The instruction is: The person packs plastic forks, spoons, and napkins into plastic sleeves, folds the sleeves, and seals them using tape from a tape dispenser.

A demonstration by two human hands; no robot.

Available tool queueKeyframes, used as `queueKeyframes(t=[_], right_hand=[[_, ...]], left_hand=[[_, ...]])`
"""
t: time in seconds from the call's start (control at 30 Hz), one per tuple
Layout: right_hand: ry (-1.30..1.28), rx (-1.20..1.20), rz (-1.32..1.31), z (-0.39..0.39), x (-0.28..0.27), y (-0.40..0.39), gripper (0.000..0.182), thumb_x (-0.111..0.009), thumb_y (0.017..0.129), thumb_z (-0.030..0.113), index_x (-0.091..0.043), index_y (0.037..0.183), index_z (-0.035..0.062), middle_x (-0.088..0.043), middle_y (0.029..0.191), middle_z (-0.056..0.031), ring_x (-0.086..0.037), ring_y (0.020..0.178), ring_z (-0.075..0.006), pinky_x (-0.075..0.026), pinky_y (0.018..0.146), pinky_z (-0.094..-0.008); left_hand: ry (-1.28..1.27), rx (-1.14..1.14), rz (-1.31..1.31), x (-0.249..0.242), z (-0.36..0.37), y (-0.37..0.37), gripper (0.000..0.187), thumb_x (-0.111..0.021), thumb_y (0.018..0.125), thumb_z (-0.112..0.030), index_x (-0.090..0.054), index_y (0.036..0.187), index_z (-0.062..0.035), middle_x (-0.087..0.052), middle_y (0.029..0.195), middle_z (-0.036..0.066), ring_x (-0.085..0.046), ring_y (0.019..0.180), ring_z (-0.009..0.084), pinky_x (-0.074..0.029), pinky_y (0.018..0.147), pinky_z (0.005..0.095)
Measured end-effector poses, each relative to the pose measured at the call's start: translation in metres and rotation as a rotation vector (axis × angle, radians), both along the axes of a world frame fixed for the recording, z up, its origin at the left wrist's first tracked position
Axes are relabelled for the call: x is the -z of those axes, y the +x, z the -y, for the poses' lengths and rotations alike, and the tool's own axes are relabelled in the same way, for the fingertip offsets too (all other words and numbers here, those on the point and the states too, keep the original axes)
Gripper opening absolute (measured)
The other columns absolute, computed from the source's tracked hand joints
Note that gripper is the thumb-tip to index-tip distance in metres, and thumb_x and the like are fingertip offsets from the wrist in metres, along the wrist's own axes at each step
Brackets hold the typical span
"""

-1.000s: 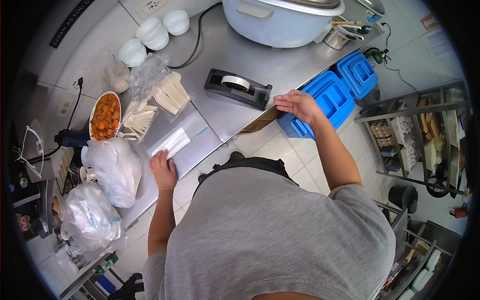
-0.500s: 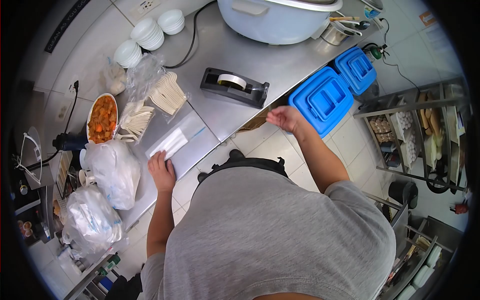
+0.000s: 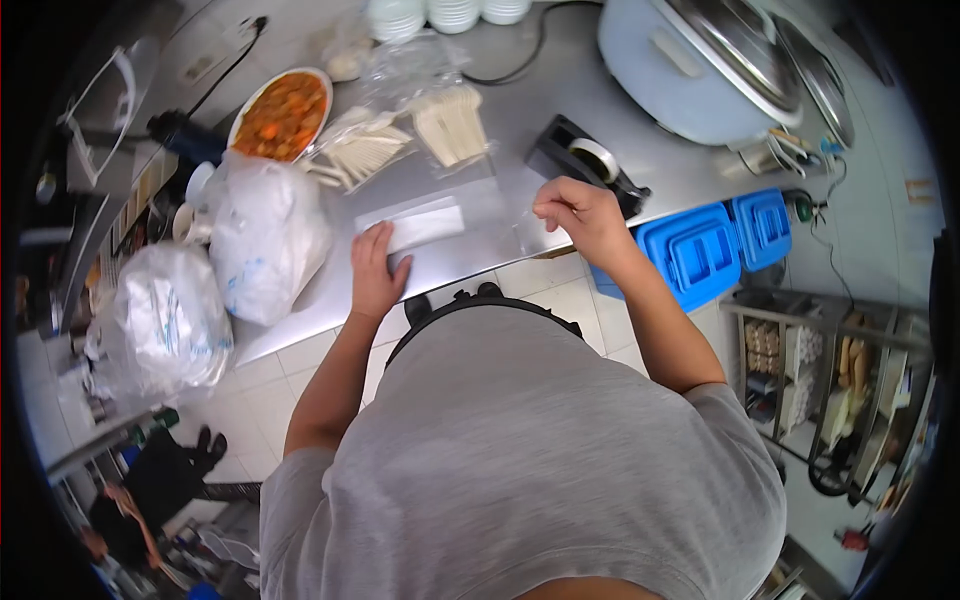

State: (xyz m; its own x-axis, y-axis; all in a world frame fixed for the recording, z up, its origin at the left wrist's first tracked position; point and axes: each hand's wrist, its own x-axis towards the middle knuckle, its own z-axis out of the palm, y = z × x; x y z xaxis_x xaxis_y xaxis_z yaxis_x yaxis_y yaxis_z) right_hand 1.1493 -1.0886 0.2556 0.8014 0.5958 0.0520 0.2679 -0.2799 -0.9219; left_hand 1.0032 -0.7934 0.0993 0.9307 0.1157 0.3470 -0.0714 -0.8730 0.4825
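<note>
My left hand (image 3: 378,275) lies on the steel counter with its fingers flat on the near end of a folded white napkin (image 3: 430,226), which is in a clear plastic sleeve. Thumb and fingers are apart. My right hand (image 3: 585,222) is raised in front of the black tape dispenser (image 3: 563,150), its fingers pinched together. A faint see-through strip, which looks like clear tape, shows at the fingertips. Beyond the napkin are bags of wooden forks (image 3: 365,150) and wooden spoons (image 3: 449,125).
Filled white plastic bags (image 3: 262,240) stand at the left, near an oval dish of orange stew (image 3: 283,115). A large pale-blue cooker (image 3: 665,75) is at the back right. Blue-lidded bins (image 3: 690,255) stand below the counter's edge. Another person (image 3: 130,510) is at the lower left.
My view has turned, shifting the counter in the picture. My right hand has moved left from beside the dispenser's cutting end to in front of it. My left hand stays on the napkin.
</note>
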Motion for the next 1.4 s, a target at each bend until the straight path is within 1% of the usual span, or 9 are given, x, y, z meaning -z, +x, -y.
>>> queueKeyframes(t=[0.1, 0.27, 0.3, 0.4, 0.5, 0.6, 0.73, 1.03, 1.4], right_hand=[[0.232, -0.097, -0.263, -0.056, 0.014, -0.002, 0.005, -0.063, 0.087, 0.004, -0.061, 0.085, 0.0008, -0.062, 0.078, -0.0022, -0.055, 0.062, -0.0087, -0.046, 0.058, -0.023], [0.302, -0.162, -0.513, -0.128, 0.058, -0.013, 0.002, -0.062, 0.087, 0.001, -0.061, 0.088, 0.0026, -0.063, 0.078, -0.0043, -0.056, 0.062, -0.0095, -0.047, 0.06, -0.022], [0.321, -0.163, -0.541, -0.137, 0.07, -0.016, 0.002, -0.062, 0.087, 0.001, -0.061, 0.088, 0.0023, -0.063, 0.079, -0.0045, -0.057, 0.063, -0.0097, -0.047, 0.06, -0.0222], [0.311, -0.137, -0.554, -0.152, 0.101, -0.026, 0.002, -0.061, 0.087, 0.0, -0.061, 0.088, 0.0013, -0.064, 0.08, -0.0049, -0.059, 0.065, -0.0104, -0.048, 0.062, -0.0229], [0.292, -0.097, -0.534, -0.155, 0.123, -0.032, 0.002, -0.061, 0.087, -0.001, -0.061, 0.088, 0.0004, -0.064, 0.08, -0.0047, -0.06, 0.068, -0.011, -0.049, 0.063, -0.0234], [0.276, -0.077, -0.516, -0.154, 0.136, -0.034, 0.002, -0.062, 0.086, -0.002, -0.062, 0.086, 0.0, -0.064, 0.08, -0.0042, -0.06, 0.068, -0.0111, -0.049, 0.064, -0.0235], [0.208, -0.061, -0.458, -0.15, 0.136, -0.036, 0.002, -0.063, 0.085, -0.002, -0.063, 0.084, 0.0, -0.064, 0.079, -0.0036, -0.06, 0.067, -0.0107, -0.049, 0.063, -0.023], [0.23, -0.02, -0.44, -0.141, 0.133, -0.028, 0.002, -0.065, 0.084, -0.001, -0.063, 0.084, -0.0002, -0.065, 0.079, -0.0038, -0.06, 0.066, -0.0102, -0.049, 0.061, -0.023], [0.248, -0.044, -0.479, -0.136, 0.138, -0.024, 0.003, -0.066, 0.084, -0.001, -0.063, 0.084, 0.0008, -0.062, 0.075, -0.0026, -0.058, 0.063, -0.0089, -0.048, 0.059, -0.022]], left_hand=[[0.028, -0.049, 0.036, -0.012, -0.004, -0.003, 0.053, -0.07, 0.078, -0.023, -0.052, 0.126, -0.0097, -0.051, 0.127, 0.012, -0.044, 0.122, 0.0315, -0.025, 0.108, 0.0509], [0.034, -0.069, -0.044, -0.024, -0.012, -0.012, 0.031, -0.067, 0.079, -0.02, -0.064, 0.109, -0.0152, -0.054, 0.118, 0.007, -0.048, 0.115, 0.0276, -0.03, 0.103, 0.0482], [0.017, -0.044, -0.013, -0.029, -0.015, -0.011, 0.027, -0.065, 0.08, -0.014, -0.065, 0.107, -0.0154, -0.057, 0.109, 0.007, -0.052, 0.104, 0.0289, -0.038, 0.095, 0.0448], [-0.3, -0.009, 0.003, -0.021, -0.023, -0.008, 0.032, -0.064, 0.082, -0.012, -0.062, 0.114, -0.0115, -0.059, 0.104, 0.008, -0.058, 0.094, 0.025, -0.046, 0.085, 0.0364], [-1.188, 0.002, -0.097, -0.02, -0.025, -0.008, 0.034, -0.062, 0.087, -0.01, -0.058, 0.121, -0.0055, -0.061, 0.103, 0.009, -0.06, 0.089, 0.0189, -0.049, 0.077, 0.0302], [-1.427, -0.003, -0.221, -0.034, -0.03, -0.004, 0.038, -0.057, 0.092, -0.011, -0.051, 0.128, -0.0017, -0.061, 0.111, 0.01, -0.059, 0.096, 0.016, -0.047, 0.084, 0.0295], [-1.348, -0.094, -0.326, -0.031, -0.031, 0.005, 0.033, -0.061, 0.092, -0.015, -0.056, 0.12, 0.0, -0.064, 0.102, 0.009, -0.062, 0.091, 0.0153, -0.048, 0.08, 0.0274], [-1.083, -0.097, -0.447, -0.029, -0.035, 0.01, 0.017, -0.067, 0.088, -0.014, -0.065, 0.098, -0.0002, -0.066, 0.089, 0.004, -0.06, 0.083, 0.0103, -0.048, 0.078, 0.0243], [-1.049, -0.152, -0.376, -0.027, -0.025, 0.015, 0.017, -0.068, 0.088, -0.016, -0.065, 0.097, -0.0017, -0.066, 0.088, 0.003, -0.06, 0.081, 0.0093, -0.048, 0.074, 0.0239]])
